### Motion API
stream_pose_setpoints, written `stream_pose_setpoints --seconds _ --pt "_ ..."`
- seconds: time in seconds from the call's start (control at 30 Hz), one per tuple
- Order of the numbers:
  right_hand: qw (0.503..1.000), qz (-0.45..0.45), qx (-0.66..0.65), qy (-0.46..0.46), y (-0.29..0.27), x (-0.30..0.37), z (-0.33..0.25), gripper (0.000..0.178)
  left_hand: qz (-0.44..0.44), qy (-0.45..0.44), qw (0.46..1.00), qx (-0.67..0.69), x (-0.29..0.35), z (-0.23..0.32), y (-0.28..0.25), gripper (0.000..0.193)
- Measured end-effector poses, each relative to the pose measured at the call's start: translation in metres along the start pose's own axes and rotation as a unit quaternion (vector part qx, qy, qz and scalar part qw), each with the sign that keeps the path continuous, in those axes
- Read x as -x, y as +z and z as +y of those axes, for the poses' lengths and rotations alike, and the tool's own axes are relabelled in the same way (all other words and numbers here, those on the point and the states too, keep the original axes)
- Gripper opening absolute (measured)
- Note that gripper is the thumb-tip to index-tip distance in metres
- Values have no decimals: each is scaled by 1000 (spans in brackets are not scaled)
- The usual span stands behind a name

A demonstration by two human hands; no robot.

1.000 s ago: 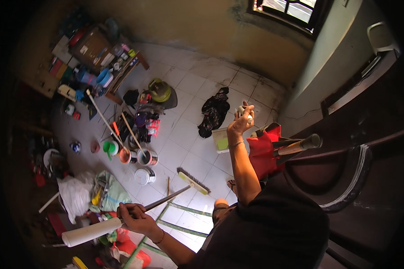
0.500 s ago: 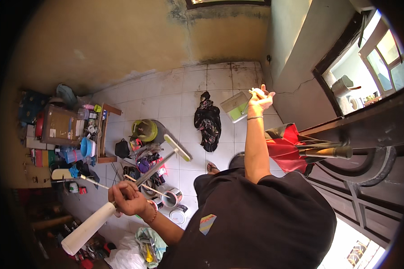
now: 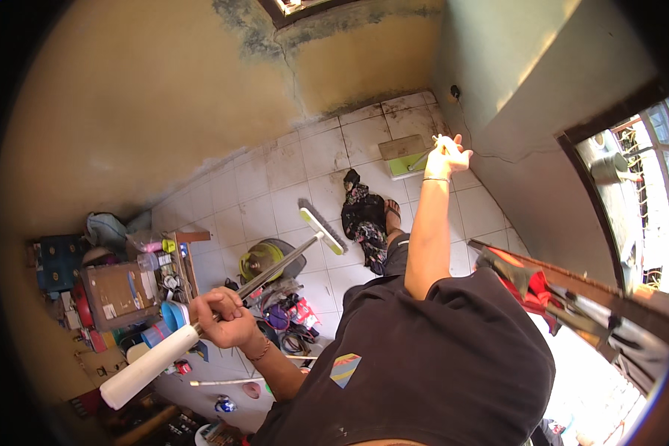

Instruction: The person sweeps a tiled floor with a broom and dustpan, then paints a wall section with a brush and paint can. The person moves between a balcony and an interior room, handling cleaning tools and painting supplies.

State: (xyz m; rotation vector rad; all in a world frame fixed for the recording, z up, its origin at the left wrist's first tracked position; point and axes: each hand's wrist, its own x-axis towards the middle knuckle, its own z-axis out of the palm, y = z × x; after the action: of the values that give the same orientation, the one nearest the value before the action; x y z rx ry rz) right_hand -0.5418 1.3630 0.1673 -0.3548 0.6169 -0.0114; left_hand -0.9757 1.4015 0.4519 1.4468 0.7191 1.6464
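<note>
Glares white right of the shirt [image 3: 438,357] and at the window [image 3: 643,201] above-right. Dims far left of it, curving toward blackness.

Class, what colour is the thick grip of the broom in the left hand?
The grip is off-white, best seen in the head view.

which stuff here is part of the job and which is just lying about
Apparently in use:
broom, in the left hand
dustpan, its handle seemingly in the right hand

Seemingly just lying about:
dark patterned bundle on the floor
green gas cylinder
</note>
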Motion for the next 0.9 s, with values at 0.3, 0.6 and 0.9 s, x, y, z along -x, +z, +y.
stream_pose_setpoints --seconds 0.3,0.6,0.9 --pt "998 38 55 -14 95 -13 141 76 -77 -81 993 34 -130 -108 103 32" --pt "999 30 -28 8 111 -62 248 47 -149 -125 975 109 -256 -213 145 35" --pt "998 -21 -51 -21 130 -65 324 36 -384 -129 909 99 -343 -253 192 28"
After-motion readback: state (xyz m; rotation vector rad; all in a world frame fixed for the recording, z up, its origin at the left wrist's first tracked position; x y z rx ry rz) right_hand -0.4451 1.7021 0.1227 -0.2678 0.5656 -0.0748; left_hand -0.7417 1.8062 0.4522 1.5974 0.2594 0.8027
